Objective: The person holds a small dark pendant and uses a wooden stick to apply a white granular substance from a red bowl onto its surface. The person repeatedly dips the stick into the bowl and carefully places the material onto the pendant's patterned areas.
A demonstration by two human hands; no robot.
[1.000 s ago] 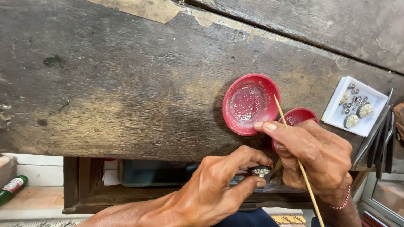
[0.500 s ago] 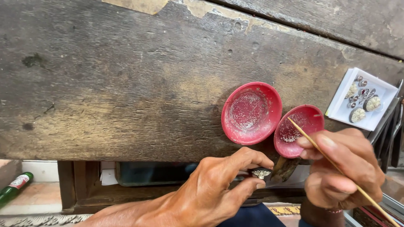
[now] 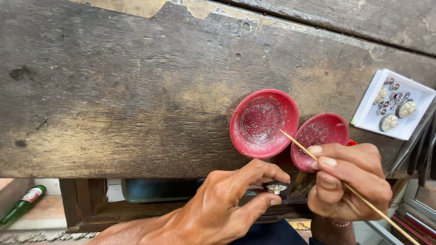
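Observation:
My left hand [image 3: 227, 204] pinches a small silver jewellery piece [image 3: 276, 188] between thumb and forefinger, just below the bench edge. My right hand [image 3: 347, 181] grips a thin wooden stick [image 3: 363, 197] like a pen; its tip [image 3: 281, 131] rests over the rim of the larger red dish [image 3: 263, 122]. A second, smaller red dish [image 3: 320, 136] sits just right of it, partly behind my right fingers. Both dishes hold a sprinkle of tiny glittering stones.
A worn dark wooden bench top [image 3: 136, 90] fills the view. At its right edge lies a white tray [image 3: 394, 105] with several small silver pieces. A green bottle [image 3: 22, 205] lies on the floor at the lower left. A shelf runs under the bench.
My right hand has shifted left and turned, bringing the stick's tip from the smaller dish to the rim of the larger dish. My left hand keeps the silver piece in place.

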